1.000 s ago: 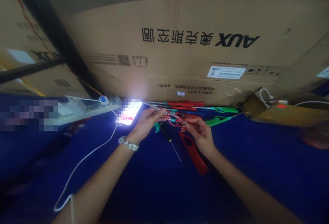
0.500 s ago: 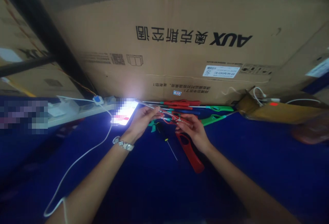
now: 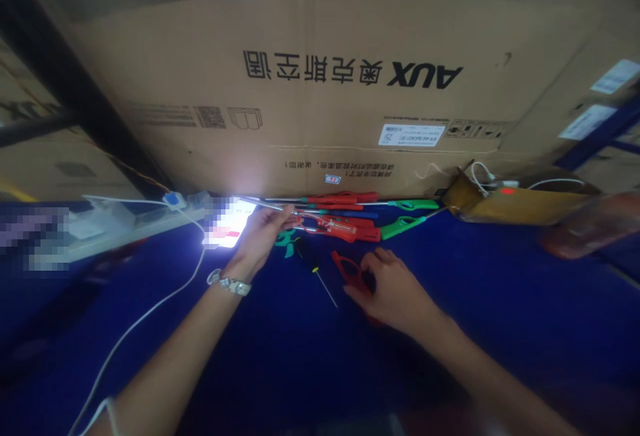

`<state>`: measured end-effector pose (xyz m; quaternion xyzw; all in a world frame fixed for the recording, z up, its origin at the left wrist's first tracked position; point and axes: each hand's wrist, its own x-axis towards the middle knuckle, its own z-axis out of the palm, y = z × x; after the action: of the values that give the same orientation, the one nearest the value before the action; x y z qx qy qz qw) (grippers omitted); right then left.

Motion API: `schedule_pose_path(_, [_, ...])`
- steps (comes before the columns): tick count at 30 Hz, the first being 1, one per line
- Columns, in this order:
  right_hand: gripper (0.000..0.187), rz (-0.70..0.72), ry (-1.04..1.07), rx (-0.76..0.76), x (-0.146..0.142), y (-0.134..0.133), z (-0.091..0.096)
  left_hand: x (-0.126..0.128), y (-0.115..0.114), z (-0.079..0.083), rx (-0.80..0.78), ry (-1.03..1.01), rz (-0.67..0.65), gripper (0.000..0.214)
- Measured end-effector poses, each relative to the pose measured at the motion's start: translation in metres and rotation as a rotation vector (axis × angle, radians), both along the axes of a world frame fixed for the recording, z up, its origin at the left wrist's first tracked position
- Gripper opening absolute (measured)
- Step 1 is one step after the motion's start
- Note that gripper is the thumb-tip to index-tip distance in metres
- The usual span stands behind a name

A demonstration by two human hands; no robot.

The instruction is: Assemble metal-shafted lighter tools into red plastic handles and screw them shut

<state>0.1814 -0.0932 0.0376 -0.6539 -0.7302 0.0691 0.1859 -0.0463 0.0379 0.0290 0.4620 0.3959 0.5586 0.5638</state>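
My left hand [image 3: 260,236], with a metal watch on its wrist, pinches a thin metal tube with a transparent red inner part and red wires [image 3: 325,226], holding it just above the blue tabletop [image 3: 280,356]. My right hand [image 3: 395,289] is lower and closer to me, its fingers curled over a red plastic lighter handle shell [image 3: 350,271] that lies on the table. Part of that shell is hidden under the palm. A small black screwdriver [image 3: 313,266] lies between the two hands.
Long-necked red lighters [image 3: 350,199] and green lighters [image 3: 403,226] lie against a big AUX cardboard box [image 3: 320,89]. A lit phone [image 3: 227,226] with a white cable [image 3: 150,316] sits at the left, beside a power strip [image 3: 125,223]. A small open carton [image 3: 500,204] stands at the right.
My right hand has let go of the wired part and dropped toward me onto the red handle shell. The left hand still holds the tube. The view has shifted right.
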Motion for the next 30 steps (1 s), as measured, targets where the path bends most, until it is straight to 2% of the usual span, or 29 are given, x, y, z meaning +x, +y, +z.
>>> schedule_pose_path(3, [0.013, -0.037, -0.106, -0.106, -0.007, -0.008, 0.004, 0.002, -0.002, 0.003, 0.002, -0.003, 0.020, 0.037])
schedule_pose_path(7, [0.004, -0.035, -0.105, -0.051, -0.005, -0.004, 0.005, 0.005, -0.006, 0.005, 0.008, 0.005, 0.012, 0.037])
schedule_pose_path(11, [0.014, 0.068, 0.132, 0.095, 0.006, 0.004, 0.006, 0.005, -0.007, 0.002, 0.012, 0.004, 0.001, 0.039])
schedule_pose_path(14, [0.012, 0.163, 0.319, 0.111, 0.008, 0.015, 0.014, 0.005, -0.007, 0.000, 0.013, 0.016, -0.009, 0.041])
schedule_pose_path(15, [0.016, 0.192, 0.381, 0.105, 0.007, 0.020, 0.017, 0.005, -0.007, -0.001, 0.017, 0.018, -0.016, 0.041])
schedule_pose_path(18, [0.053, 0.287, 0.521, 0.084, -0.002, 0.036, 0.026, 0.006, -0.008, 0.000, 0.022, 0.033, -0.039, 0.039])
schedule_pose_path(20, [0.064, 0.321, 0.476, 0.084, -0.008, 0.044, 0.029, 0.006, -0.010, 0.001, 0.032, 0.043, -0.051, 0.037])
schedule_pose_path(26, [0.044, 0.376, 0.134, 0.339, -0.012, 0.055, 0.022, 0.006, -0.011, 0.001, 0.049, 0.040, -0.058, 0.037])
schedule_pose_path(30, [0.038, 0.319, 0.049, 0.383, -0.008, 0.062, 0.007, 0.007, -0.012, 0.002, 0.018, 0.026, -0.073, 0.035])
